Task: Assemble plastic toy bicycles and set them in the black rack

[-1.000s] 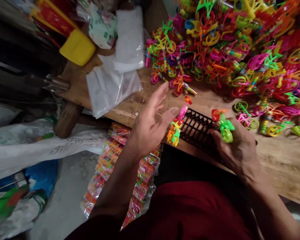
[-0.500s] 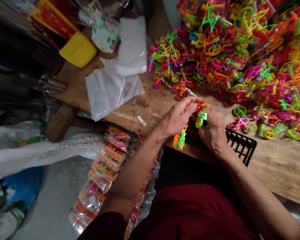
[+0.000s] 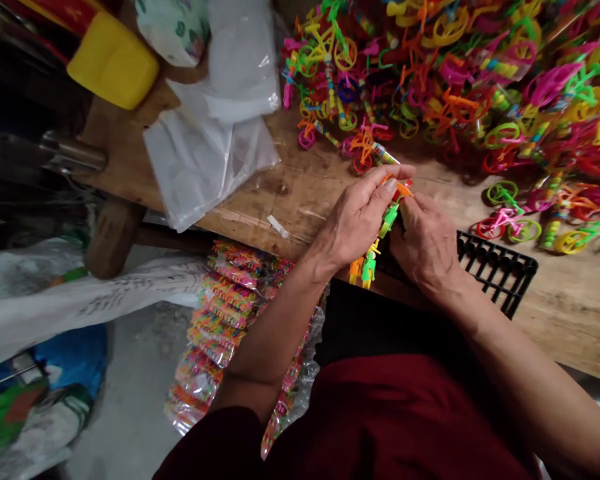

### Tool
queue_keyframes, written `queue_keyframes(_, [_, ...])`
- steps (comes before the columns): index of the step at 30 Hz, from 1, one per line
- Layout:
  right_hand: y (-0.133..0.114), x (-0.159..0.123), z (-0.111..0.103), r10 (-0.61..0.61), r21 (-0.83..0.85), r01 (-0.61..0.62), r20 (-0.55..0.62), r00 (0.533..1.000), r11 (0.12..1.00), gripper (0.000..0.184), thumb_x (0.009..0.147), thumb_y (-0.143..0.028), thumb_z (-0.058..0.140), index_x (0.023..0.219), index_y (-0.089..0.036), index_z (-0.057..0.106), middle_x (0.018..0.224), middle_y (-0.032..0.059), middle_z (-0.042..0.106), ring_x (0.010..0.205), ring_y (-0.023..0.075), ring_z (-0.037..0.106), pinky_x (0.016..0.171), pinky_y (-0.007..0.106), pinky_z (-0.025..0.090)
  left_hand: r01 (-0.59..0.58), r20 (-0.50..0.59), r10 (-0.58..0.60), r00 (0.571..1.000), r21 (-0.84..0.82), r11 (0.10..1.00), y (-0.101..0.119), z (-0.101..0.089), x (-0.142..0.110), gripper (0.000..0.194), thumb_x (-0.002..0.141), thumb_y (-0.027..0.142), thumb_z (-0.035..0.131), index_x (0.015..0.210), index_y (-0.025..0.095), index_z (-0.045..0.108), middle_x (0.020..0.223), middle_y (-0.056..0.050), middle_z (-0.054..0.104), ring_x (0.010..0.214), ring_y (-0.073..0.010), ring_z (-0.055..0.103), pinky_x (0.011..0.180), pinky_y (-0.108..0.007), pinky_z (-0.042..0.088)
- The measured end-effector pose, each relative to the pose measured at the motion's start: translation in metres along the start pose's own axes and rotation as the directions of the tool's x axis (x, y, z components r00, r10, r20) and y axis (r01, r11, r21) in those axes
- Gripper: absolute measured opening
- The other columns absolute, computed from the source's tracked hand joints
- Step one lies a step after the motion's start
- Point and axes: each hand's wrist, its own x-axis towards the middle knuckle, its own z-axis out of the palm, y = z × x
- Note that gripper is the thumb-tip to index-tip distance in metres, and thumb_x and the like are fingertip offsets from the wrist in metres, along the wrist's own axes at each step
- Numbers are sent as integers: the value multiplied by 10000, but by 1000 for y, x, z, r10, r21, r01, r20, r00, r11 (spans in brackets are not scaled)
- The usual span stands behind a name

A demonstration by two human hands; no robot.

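My left hand [image 3: 353, 223] is closed around a few small plastic toy pieces. An orange-red piece [image 3: 404, 189] sticks out past its fingertips, and a bright green piece [image 3: 389, 219] shows beside the palm. Below the palm hang green and yellow-orange pieces [image 3: 369, 268]. Close on the right, my right hand [image 3: 425, 240] is curled shut, its thumb side at the orange-red piece; what its fingers grip is hidden. Under the right hand lies a black slotted plastic rack [image 3: 500, 270] at the table's front edge, partly covered by the hand.
A large heap of colourful toy bicycles [image 3: 450, 100] covers the table's far right. Clear plastic bags [image 3: 210, 170] lie on the wooden table [image 3: 300, 193] at left, near a yellow container [image 3: 114, 60]. Filled bags of toys [image 3: 225, 293] are stacked below the front edge.
The camera view has shifted. My hands have come closer together, and the green piece that hung between them now sits against my left palm.
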Motion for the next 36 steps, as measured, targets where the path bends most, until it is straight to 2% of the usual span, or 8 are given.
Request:
queue_keyframes(5, [-6,-2,6,16,-75,-17,-11,1000,997,266,986,-105,376,1001,-176,632,984,126,673,932,260,585,766,356,446,-59,62,60,996,-21,998,-8,-4,1,327,1042,391,514,1256,205,677,1436,-61,625,1456,-257,493,1260,-397,341])
queue_keyframes(11, [-6,0,10,-24,-79,21,-28,999,997,324,1034,-126,344,997,-153,664,965,130,698,911,256,592,820,386,468,-44,78,42,996,27,999,-11,-1,8,403,915,395,707,1256,185,666,1414,-102,629,1366,-258,553,1198,-397,406])
queue_keyframes(16, [20,-33,-34,-123,-42,118,-131,984,992,247,1025,-166,467,1163,-146,672,1064,116,733,950,230,633,836,357,493,-13,61,10,998,40,999,-8,-1,6,376,946,430,667,1243,199,677,1375,-107,647,1237,-244,624,1085,-395,494])
queue_keyframes(20, [73,-53,-78,50,-114,-84,-270,962,990,218,1024,-213,496,999,-214,713,934,68,712,811,189,629,709,310,449,4,46,-6,999,40,999,-8,-4,0,353,947,426,668,1221,205,684,1425,-109,608,1186,-238,652,1021,-397,539])
queue_keyframes(24, [112,-45,-98,95,-294,-165,-236,967,942,254,1006,-227,489,955,-213,737,945,91,690,837,218,580,705,337,374,23,-4,-23,1000,56,998,-5,-5,-6,359,936,458,683,1197,212,695,1462,-113,582,1283,-267,609,1030,-405,545])
queue_keyframes(28, [123,-41,-97,44,-359,-89,-133,990,929,257,991,-249,503,1056,-234,752,973,95,672,857,229,549,756,361,346,67,-29,-65,997,92,993,-2,-6,-14,389,948,505,668,1204,213,690,1484,-121,575,1366,-283,555,1149,-458,462])
queue_keyframes(32, [116,-38,-83,90,-392,-105,-58,994,914,267,1004,-277,496,1041,-240,757,969,99,660,916,256,558,814,393,338,71,-41,-67,997,89,993,-2,-6,-18,411,948,541,657,1197,216,691,1487,-117,570,1408,-288,522,1168,-450,443])
queue_keyframes(36, [105,-39,-77,52,-212,-65,-68,996,975,287,1021,-372,517,941,-231,754,915,68,693,893,231,606,855,389,359,93,-51,-88,995,107,990,-3,-7,-19,435,941,552,662,1219,217,683,1490,-120,565,1354,-285,569,1115,-436,483])
